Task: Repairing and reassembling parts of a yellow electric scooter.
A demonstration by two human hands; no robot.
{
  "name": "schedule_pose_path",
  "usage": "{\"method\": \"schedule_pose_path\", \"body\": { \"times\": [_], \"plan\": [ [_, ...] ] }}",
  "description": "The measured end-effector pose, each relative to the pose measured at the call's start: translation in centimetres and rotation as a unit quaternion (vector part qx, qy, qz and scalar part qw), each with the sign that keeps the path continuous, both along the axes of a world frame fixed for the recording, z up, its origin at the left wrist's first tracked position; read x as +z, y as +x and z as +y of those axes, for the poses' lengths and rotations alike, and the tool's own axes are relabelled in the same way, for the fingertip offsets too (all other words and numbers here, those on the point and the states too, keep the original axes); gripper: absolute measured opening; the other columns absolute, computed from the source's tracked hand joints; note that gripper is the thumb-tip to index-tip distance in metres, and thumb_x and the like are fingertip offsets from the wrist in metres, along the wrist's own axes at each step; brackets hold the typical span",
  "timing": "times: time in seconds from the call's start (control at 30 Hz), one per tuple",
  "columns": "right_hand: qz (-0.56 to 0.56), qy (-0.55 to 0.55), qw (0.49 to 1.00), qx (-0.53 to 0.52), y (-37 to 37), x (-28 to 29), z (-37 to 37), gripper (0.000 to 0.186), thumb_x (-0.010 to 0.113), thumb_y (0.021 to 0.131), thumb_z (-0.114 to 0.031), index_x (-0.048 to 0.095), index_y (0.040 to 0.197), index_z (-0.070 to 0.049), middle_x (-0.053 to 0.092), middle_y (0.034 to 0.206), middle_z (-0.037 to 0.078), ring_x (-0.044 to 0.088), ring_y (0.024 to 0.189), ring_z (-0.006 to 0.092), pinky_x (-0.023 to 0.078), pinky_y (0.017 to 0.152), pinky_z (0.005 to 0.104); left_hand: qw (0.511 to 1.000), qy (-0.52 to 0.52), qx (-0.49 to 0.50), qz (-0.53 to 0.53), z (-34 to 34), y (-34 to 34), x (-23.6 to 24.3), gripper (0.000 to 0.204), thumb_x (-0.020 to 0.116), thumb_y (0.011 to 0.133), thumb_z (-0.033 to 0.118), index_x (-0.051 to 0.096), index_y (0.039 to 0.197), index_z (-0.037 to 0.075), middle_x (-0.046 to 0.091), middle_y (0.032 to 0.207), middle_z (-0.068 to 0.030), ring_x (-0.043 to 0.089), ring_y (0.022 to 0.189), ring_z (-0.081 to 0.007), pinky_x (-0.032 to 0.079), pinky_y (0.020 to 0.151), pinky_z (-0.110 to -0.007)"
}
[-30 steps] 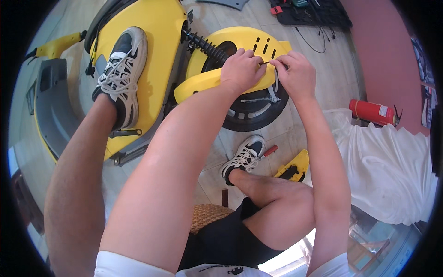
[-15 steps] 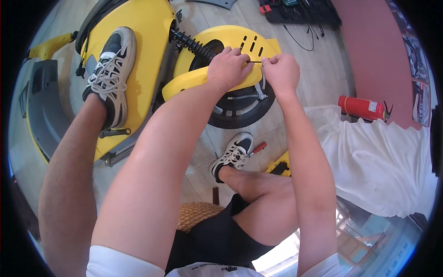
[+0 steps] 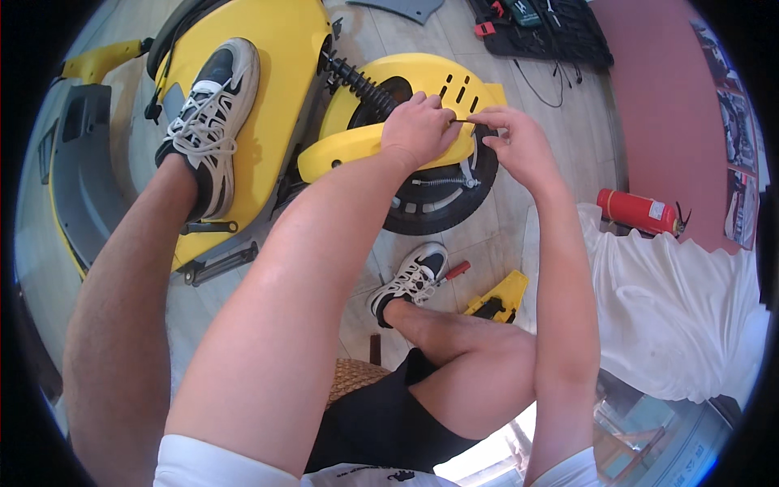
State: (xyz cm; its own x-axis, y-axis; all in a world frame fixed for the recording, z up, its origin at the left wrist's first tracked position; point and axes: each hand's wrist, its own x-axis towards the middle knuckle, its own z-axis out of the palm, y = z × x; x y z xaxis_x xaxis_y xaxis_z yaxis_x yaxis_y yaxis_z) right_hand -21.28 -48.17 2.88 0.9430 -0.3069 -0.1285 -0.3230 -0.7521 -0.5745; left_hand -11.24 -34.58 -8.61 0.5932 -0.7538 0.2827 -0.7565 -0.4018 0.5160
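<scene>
At the yellow wheel cover [image 3: 345,154], my left hand [image 3: 418,131] lies with its fingers curled. A thin dark rod [image 3: 461,121], perhaps a hex key, sticks out between its thumb and fingers; its inner end is hidden. My right hand [image 3: 515,138] touches the rod's outer end with its fingertips, thumb held apart below. Under the cover sits a black-tyred wheel [image 3: 438,217]. A black coil-spring shock absorber [image 3: 361,88] runs from the wheel area to the large yellow body [image 3: 280,105] of the scooter-like vehicle.
My shoe [image 3: 215,122] is on the yellow body. A red-handled tool [image 3: 457,270] and a yellow part [image 3: 507,296] lie on the floor. A black tool case [image 3: 560,32] is at the far right, a red fire extinguisher [image 3: 637,211] and white cloth [image 3: 657,308] nearer.
My right hand's pinch on the rod has loosened; its thumb is now apart from the fingers. The left hand stays at the cover. The whole view has shifted slightly.
</scene>
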Motion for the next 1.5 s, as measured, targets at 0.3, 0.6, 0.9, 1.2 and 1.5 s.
{"method": "schedule_pose_path", "body": {
  "times": [0.3, 0.6, 0.9, 1.2, 1.5],
  "plan": [
    [-0.045, -0.107, 0.991, 0.068, 1.7, -1.1, -0.9, 0.018, 0.076, 0.072, -0.01, 0.075, 0.09, -0.007, 0.071, 0.097, 0.008, 0.065, 0.09, 0.029, 0.052, 0.08, 0.0379, 1.0, -0.007, 0.003, 0.001, -0.4, -0.2, 0.0, 0.023, 0.064, 0.088, 0.037, 0.074, 0.089, 0.016, 0.063, 0.087, -0.0035, 0.061, 0.091, -0.023, 0.053, 0.078, -0.035],
    [0.004, -0.066, 0.997, 0.046, 1.6, -0.5, -0.6, 0.023, 0.081, 0.067, -0.014, 0.076, 0.089, -0.008, 0.07, 0.081, 0.012, 0.065, 0.074, 0.0296, 0.052, 0.071, 0.0373, 1.0, -0.011, 0.006, -0.008, -0.2, -0.2, -0.4, 0.021, 0.065, 0.087, 0.035, 0.073, 0.087, 0.016, 0.064, 0.086, -0.003, 0.062, 0.089, -0.0227, 0.054, 0.077, -0.035],
    [-0.074, -0.061, 0.995, 0.039, 2.4, -2.6, -1.1, 0.023, 0.082, 0.073, -0.021, 0.073, 0.08, 0.0, 0.07, 0.071, 0.009, 0.065, 0.065, 0.0186, 0.05, 0.064, 0.0305, 1.0, 0.006, 0.002, -0.008, -0.4, -0.2, -0.1, 0.021, 0.065, 0.087, 0.035, 0.073, 0.091, 0.017, 0.064, 0.087, -0.0033, 0.062, 0.09, -0.0233, 0.054, 0.078, -0.036],
    [-0.068, 0.015, 0.98, -0.184, 3.2, -5.1, -0.8, 0.044, 0.08, 0.076, -0.041, 0.068, 0.062, -0.001, 0.063, 0.054, 0.009, 0.06, 0.048, 0.0173, 0.049, 0.056, 0.034, 1.0, 0.011, 0.004, 0.002, -0.4, -0.3, 0.5, 0.023, 0.064, 0.088, 0.037, 0.072, 0.092, 0.016, 0.064, 0.086, -0.0039, 0.062, 0.088, -0.0238, 0.054, 0.076, -0.037],
    [-0.081, 0.078, 0.93, -0.35, 2.8, -6.6, 0.7, 0.046, 0.076, 0.079, -0.043, 0.068, 0.058, -0.004, 0.067, 0.055, 0.006, 0.067, 0.057, 0.0217, 0.053, 0.065, 0.0345, 0.999, 0.042, -0.007, 0.014, -0.2, -0.1, 0.7, 0.027, 0.06, 0.091, 0.038, 0.072, 0.097, 0.015, 0.066, 0.094, -0.0033, 0.062, 0.095, -0.0224, 0.052, 0.083, -0.034]
  ]
}}
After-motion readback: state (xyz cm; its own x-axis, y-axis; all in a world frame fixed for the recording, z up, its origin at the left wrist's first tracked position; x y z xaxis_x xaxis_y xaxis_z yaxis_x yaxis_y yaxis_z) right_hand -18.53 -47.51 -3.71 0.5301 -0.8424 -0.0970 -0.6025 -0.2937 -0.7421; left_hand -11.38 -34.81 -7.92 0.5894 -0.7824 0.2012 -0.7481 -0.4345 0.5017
